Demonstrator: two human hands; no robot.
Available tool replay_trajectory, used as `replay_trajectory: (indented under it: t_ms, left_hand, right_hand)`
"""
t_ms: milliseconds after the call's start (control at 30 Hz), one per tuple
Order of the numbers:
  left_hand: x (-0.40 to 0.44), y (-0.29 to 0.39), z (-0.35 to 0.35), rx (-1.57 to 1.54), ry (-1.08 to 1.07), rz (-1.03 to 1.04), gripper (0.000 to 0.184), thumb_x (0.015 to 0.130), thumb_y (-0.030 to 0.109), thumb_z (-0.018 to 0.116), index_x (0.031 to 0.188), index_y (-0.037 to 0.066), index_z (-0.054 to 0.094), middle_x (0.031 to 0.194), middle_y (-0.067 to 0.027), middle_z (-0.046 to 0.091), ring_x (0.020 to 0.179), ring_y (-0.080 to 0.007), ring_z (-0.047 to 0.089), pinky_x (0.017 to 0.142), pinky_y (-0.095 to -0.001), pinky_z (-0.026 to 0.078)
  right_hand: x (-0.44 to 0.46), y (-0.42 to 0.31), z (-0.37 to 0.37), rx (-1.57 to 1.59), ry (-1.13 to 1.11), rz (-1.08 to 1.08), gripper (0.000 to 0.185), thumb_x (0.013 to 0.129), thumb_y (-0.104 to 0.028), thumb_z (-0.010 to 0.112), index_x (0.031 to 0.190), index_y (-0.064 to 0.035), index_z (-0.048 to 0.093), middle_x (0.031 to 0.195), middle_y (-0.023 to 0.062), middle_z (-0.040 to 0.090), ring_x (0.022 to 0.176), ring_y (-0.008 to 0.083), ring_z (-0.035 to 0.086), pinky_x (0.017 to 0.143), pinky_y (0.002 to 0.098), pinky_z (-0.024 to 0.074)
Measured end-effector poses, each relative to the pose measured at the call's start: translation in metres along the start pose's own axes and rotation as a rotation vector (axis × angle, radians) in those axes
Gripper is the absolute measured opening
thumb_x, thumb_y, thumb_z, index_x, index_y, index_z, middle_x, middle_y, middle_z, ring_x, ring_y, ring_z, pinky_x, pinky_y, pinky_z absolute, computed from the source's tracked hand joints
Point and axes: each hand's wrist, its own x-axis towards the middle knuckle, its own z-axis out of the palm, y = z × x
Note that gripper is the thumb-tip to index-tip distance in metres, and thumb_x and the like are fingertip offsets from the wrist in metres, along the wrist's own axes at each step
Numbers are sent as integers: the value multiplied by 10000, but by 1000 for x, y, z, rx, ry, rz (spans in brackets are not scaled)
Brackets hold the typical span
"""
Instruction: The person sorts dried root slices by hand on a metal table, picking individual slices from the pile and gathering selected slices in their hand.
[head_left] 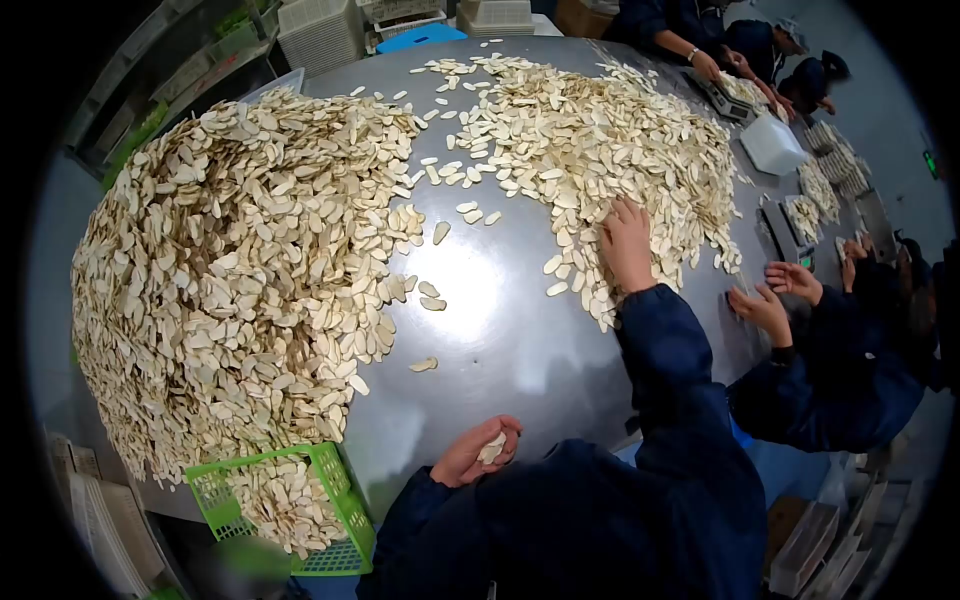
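My left hand (pixel 472 456) is near the table's front edge, with its fingers curled around a few pale, oval dried slices (pixel 492 449). Stretched forward, my right hand (pixel 627 243) lies on the near side of the right pile of slices (pixel 570 130). Its fingers extend over the slices, and their tips partly blend into the pile. Whether it touches one particular slice is unclear. A much larger pile of the same slices (pixel 250 250) covers the left of the metal table (pixel 470 350), and a few loose pieces (pixel 432 303) lie between the piles.
A green plastic basket (pixel 345 500) holding slices stands at the front left. Stacked white trays (pixel 318 35) and a blue board (pixel 420 37) are at the back. On the right are scales (pixel 783 230), a white container (pixel 772 145) and co-workers' hands (pixel 765 310).
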Motion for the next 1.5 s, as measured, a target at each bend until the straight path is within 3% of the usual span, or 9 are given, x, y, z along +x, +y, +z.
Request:
replay_trajectory:
  t_ms: [100,300,367,533,633,867,1067,1300,1500]
  left_hand:
    - [1,-2,-4,10,-32,8,344,1015,294,385,1188,18,494,847,-50,495,720,-107,471,493,-186,379]
    - [5,0,13,-167,93,-59,502,1015,379,331,1349,9,389,1166,-137,548,973,-187,584,661,-222,524]
    - [5,4,23,-215,115,-60,554,1012,410,316,1398,14,336,1277,-165,514,1062,-216,585,726,-240,550]
    - [2,-3,5,167,5,-76,317,1002,275,396,836,26,503,768,-18,403,593,-60,328,446,-156,267]
    - [-1,-8,-4,67,-32,-85,282,996,261,424,867,26,511,770,-16,424,596,-54,347,453,-152,283]
    - [-1,-6,0,32,18,-73,246,992,236,431,878,32,506,779,-16,435,611,-51,357,451,-155,280]
    - [2,-3,7,-4,54,-85,251,998,214,410,851,28,496,779,-33,447,594,-55,351,434,-159,265]
    - [2,-5,5,-1,43,-67,230,996,213,415,894,25,499,790,-30,444,600,-56,349,425,-157,268]
    - [3,-5,0,14,10,-89,255,990,277,443,947,36,513,797,-13,448,650,-60,393,446,-147,287]
  right_hand:
    - [-17,-26,-28,230,78,9,123,816,-117,630,861,-3,619,1072,174,611,1029,362,544,880,431,430]
    - [-52,-128,-116,1003,-975,-134,243,810,-140,661,1016,-11,651,979,132,675,886,275,646,800,323,492]
    - [-47,-125,-112,993,-901,-200,269,814,-158,658,1037,-9,647,1002,149,670,910,287,642,817,335,488]
    - [6,-39,-44,436,-183,78,262,812,-174,641,1014,-7,650,985,175,653,949,338,598,852,382,469]
    - [27,-6,-35,247,-60,151,243,793,-148,630,993,-11,645,969,169,640,959,347,578,864,397,461]
    - [-9,15,-36,-40,-386,-18,300,748,-123,646,1044,-165,623,1383,158,404,1324,445,286,1042,653,218]
    - [-40,47,-72,-357,-140,160,205,762,-72,628,967,-71,646,1330,173,473,1277,407,373,1025,550,314]
    - [-88,-37,-88,749,-510,359,364,821,-88,592,1179,-25,570,816,113,661,673,201,620,652,298,494]
    - [-96,-33,-87,780,-904,434,489,818,-123,617,1288,-58,498,737,83,629,595,144,586,556,271,465]
